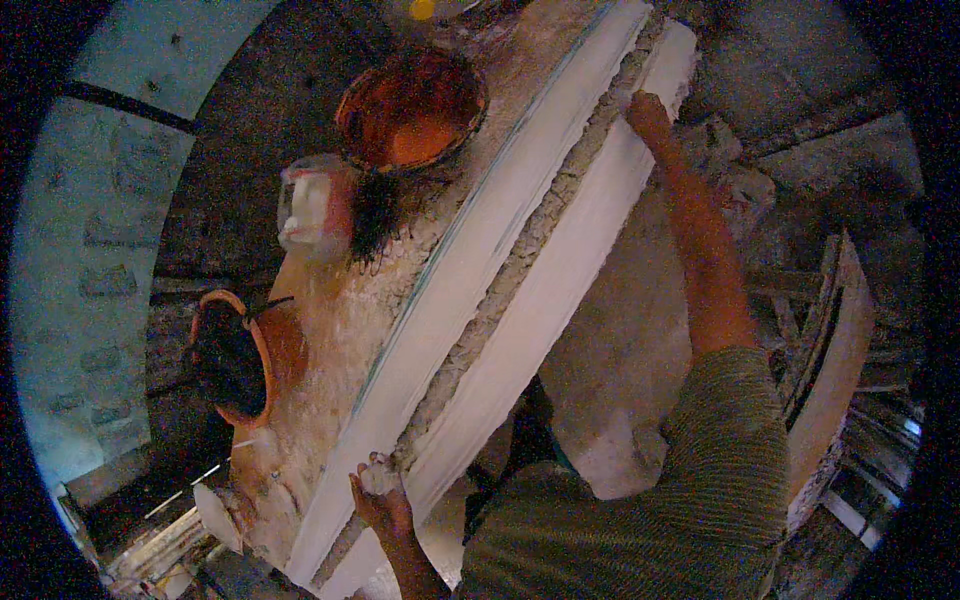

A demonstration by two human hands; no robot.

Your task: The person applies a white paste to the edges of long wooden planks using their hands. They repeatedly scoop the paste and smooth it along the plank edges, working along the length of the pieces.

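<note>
Holding a grey wad (379,474) (lumpy), left fingers (362,498).

A dusty brown table (335,345) runs slantwise. A long white slab (470,265) lies across it, a strip of lumpy grey paste (535,235) along its length; an orange bowl (415,140), plastic tub (338,215) and orange pot (287,345) stand left of the slab.
</note>
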